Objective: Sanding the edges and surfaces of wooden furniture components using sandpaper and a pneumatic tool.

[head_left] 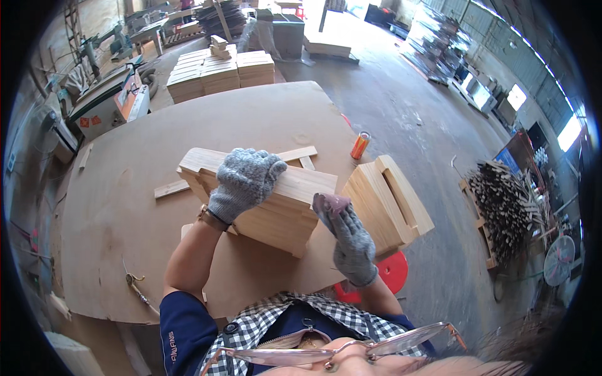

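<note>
My left hand (pixel 244 180), in a grey knit glove, is closed over the upper edge of a stack of pale wooden boards (pixel 269 222) standing on the table. My right hand (pixel 353 247), gloved alike, grips a pinkish piece of sandpaper (pixel 332 202) at the right end of that stack. Just right of it stands a second group of shaped wooden pieces (pixel 382 199), the outermost with a long slot. Thin wooden strips (pixel 297 153) lie behind and beneath the stack in front of me. The underside of the sandpaper is hidden.
The brown tabletop (pixel 119 207) carries an orange can (pixel 360 145) at its right edge and an air gun (pixel 135 285) near left. A red stool (pixel 394 272) stands by my right arm. Stacked boards (pixel 219 72) stand beyond the table; bundled dark sticks (pixel 501 210) lie right.
</note>
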Action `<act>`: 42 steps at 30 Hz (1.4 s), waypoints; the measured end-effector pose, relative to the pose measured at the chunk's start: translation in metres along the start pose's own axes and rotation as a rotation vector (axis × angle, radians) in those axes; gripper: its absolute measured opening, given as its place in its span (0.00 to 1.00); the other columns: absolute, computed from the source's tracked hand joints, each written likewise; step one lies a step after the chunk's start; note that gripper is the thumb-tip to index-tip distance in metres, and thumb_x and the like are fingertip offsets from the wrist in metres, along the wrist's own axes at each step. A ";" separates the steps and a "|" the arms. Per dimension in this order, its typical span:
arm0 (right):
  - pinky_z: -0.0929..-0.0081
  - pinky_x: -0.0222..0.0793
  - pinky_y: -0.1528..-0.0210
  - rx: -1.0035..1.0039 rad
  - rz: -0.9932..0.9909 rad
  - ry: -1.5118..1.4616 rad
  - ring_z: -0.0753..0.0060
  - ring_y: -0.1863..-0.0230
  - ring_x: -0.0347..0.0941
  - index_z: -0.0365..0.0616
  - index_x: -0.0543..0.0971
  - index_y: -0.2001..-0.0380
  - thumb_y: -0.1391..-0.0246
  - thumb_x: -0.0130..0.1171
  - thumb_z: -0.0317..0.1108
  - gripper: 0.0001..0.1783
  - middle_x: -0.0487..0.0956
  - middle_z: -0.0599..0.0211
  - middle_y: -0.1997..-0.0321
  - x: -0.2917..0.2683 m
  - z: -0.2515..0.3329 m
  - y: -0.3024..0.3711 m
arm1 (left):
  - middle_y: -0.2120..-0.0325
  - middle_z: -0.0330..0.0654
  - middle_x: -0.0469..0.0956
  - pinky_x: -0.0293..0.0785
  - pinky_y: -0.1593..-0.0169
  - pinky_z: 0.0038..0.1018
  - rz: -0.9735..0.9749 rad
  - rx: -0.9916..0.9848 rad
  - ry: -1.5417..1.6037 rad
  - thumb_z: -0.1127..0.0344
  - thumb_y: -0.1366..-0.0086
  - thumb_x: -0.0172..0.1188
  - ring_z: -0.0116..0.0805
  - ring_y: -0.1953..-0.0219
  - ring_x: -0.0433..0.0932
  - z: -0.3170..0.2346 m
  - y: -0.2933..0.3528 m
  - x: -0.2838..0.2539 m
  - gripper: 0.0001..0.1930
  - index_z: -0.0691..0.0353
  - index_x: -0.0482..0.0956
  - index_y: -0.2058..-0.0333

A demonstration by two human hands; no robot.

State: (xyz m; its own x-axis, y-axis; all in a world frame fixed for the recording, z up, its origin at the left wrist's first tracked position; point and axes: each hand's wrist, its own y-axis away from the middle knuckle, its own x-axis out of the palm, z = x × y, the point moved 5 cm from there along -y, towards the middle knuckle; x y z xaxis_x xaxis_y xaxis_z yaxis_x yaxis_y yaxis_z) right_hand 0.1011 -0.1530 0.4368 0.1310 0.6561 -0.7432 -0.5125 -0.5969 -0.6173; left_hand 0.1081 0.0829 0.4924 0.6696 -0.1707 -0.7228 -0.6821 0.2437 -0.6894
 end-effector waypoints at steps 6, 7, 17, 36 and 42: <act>0.59 0.60 0.37 -0.085 0.019 -0.018 0.47 0.40 0.65 0.40 0.73 0.47 0.63 0.41 0.15 0.33 0.72 0.45 0.45 -0.022 0.018 -0.087 | 0.70 0.42 0.78 0.71 0.61 0.37 0.033 -0.065 0.138 0.63 0.37 0.54 0.41 0.68 0.76 0.017 0.014 -0.003 0.09 0.54 0.79 0.60; 0.60 0.61 0.37 -0.250 0.102 -0.054 0.50 0.42 0.68 0.41 0.75 0.50 0.59 0.44 0.19 0.28 0.74 0.47 0.47 -0.017 0.025 -0.103 | 0.70 0.42 0.78 0.71 0.61 0.37 0.031 -0.101 0.361 0.63 0.38 0.54 0.42 0.68 0.76 0.026 0.013 -0.003 0.10 0.54 0.79 0.59; 0.61 0.67 0.43 -0.162 0.211 0.335 0.51 0.49 0.74 0.38 0.78 0.55 0.62 0.49 0.20 0.26 0.77 0.48 0.53 -0.025 0.059 -0.049 | 0.68 0.43 0.79 0.72 0.59 0.37 0.026 -0.059 0.174 0.67 0.41 0.56 0.43 0.66 0.77 0.034 0.034 0.001 0.10 0.55 0.79 0.60; 0.63 0.72 0.57 -0.175 0.299 0.116 0.59 0.61 0.77 0.47 0.78 0.52 0.61 0.51 0.20 0.27 0.80 0.60 0.55 -0.013 0.100 -0.100 | 0.62 0.50 0.73 0.65 0.44 0.43 -0.116 -0.099 0.281 0.38 0.51 0.62 0.48 0.57 0.73 -0.008 0.075 -0.063 0.33 0.63 0.72 0.60; 0.63 0.72 0.56 -0.386 0.142 0.099 0.56 0.59 0.76 0.47 0.77 0.53 0.54 0.44 0.22 0.24 0.80 0.57 0.59 0.077 0.135 -0.196 | 0.60 0.55 0.72 0.63 0.44 0.46 -0.030 -0.072 0.259 0.32 0.47 0.54 0.53 0.54 0.72 -0.002 0.085 -0.047 0.38 0.66 0.71 0.57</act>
State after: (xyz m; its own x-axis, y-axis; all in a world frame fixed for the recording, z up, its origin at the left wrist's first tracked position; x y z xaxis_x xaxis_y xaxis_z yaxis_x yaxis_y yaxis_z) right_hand 0.0967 0.0772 0.5353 0.1728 0.5185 -0.8374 -0.1782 -0.8197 -0.5444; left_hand 0.0185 0.1100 0.4678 0.5983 -0.4178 -0.6837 -0.6885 0.1683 -0.7054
